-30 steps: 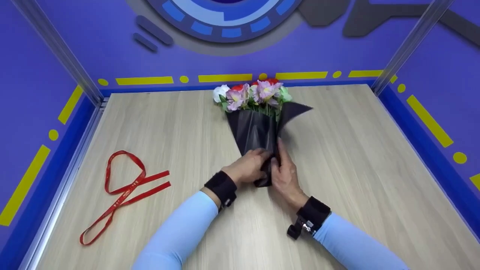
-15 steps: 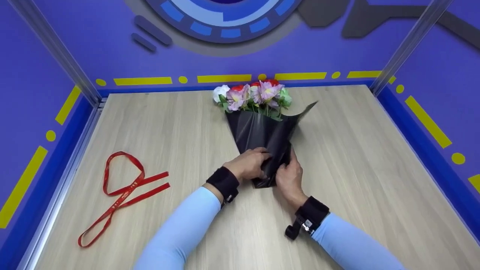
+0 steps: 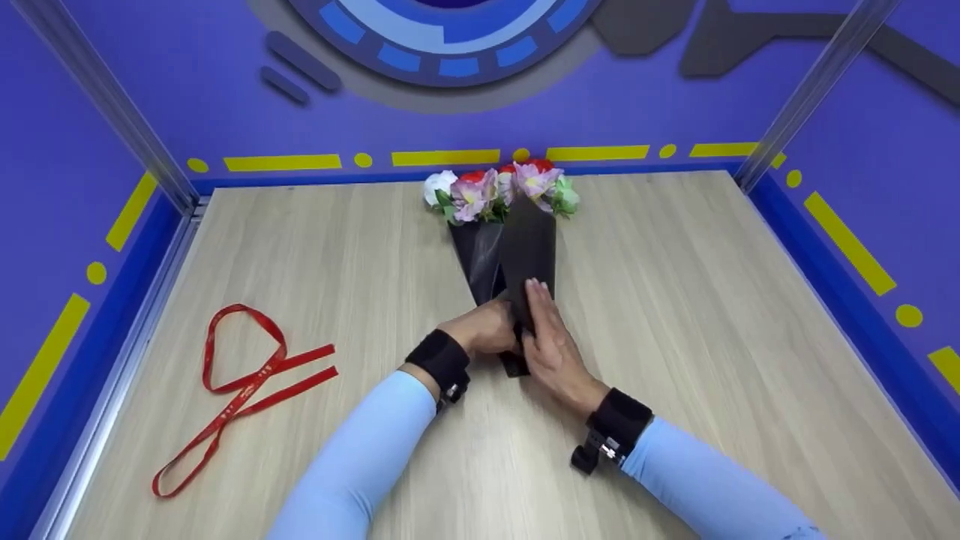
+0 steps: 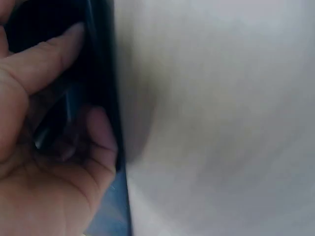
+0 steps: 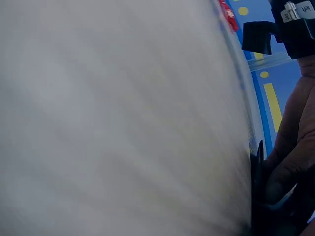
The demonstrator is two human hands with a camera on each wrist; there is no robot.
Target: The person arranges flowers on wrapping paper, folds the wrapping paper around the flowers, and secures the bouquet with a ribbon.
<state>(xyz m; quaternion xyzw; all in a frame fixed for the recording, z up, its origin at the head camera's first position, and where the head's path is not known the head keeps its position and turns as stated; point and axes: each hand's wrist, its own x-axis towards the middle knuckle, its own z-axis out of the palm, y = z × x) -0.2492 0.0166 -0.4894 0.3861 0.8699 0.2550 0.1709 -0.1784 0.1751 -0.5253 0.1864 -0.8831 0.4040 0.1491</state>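
Observation:
A bouquet [image 3: 471, 196] of pink, red, white and pale green flowers lies mid-table in the head view, its stems wrapped in black wrapping paper [image 3: 531, 244]. My left hand [image 3: 481, 328] grips the lower part of the wrapper from the left. In the left wrist view its fingers [image 4: 47, 61] and thumb curl about the dark paper. With its fingers straight, my right hand [image 3: 555, 351] presses the right-hand flap, which is folded over the front and reaches up against the flowers. Part of the left hand's fingertips is hidden by this flap. The right wrist view is blurred.
A red ribbon [image 3: 255, 384], looped and crossed over itself, lies on the wooden table [image 3: 712, 315] at the left. Blue-purple panels [image 3: 420, 124] with yellow marks stand behind and at both sides. Metal posts [image 3: 814, 90] rise at the back corners.
My right hand has brought the wrapper's right flap up and leftward over the front, and its fingers now lie straight on it. The left hand stays at the wrapper's lower part.

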